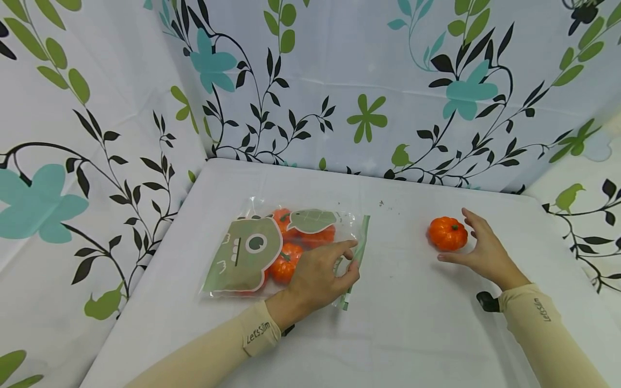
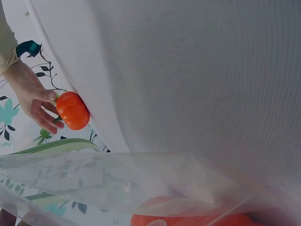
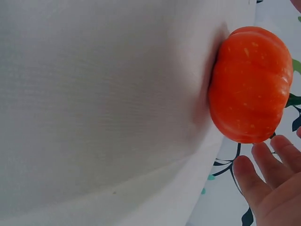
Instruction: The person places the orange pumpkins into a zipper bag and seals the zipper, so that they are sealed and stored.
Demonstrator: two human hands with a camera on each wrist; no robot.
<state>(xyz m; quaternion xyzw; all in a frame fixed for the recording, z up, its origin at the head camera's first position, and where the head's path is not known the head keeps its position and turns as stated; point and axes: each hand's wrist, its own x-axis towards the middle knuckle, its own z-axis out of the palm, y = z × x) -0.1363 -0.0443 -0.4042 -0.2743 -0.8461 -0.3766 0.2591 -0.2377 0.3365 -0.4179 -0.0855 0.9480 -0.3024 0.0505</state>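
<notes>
A clear zip bag [image 1: 242,253] with a green cartoon animal print lies on the white table, several small orange pumpkins [image 1: 286,262] inside it. My left hand [image 1: 315,275] is at the bag's right end, thumb and fingers curled at the green-edged mouth; the film hides part of the grip. The left wrist view shows the clear film [image 2: 94,174] raised and the two green lips apart. Further right sits a single orange pumpkin [image 1: 447,234] with a green stem. Around its right side my right hand [image 1: 490,256] spreads thumb and fingers; contact cannot be made out.
The white table [image 1: 388,323] carries a few small dark specks near its back. Flowered curtains [image 1: 310,81] hang behind the table and along both sides. A black wrist strap part [image 1: 487,302] sticks out beside the right sleeve.
</notes>
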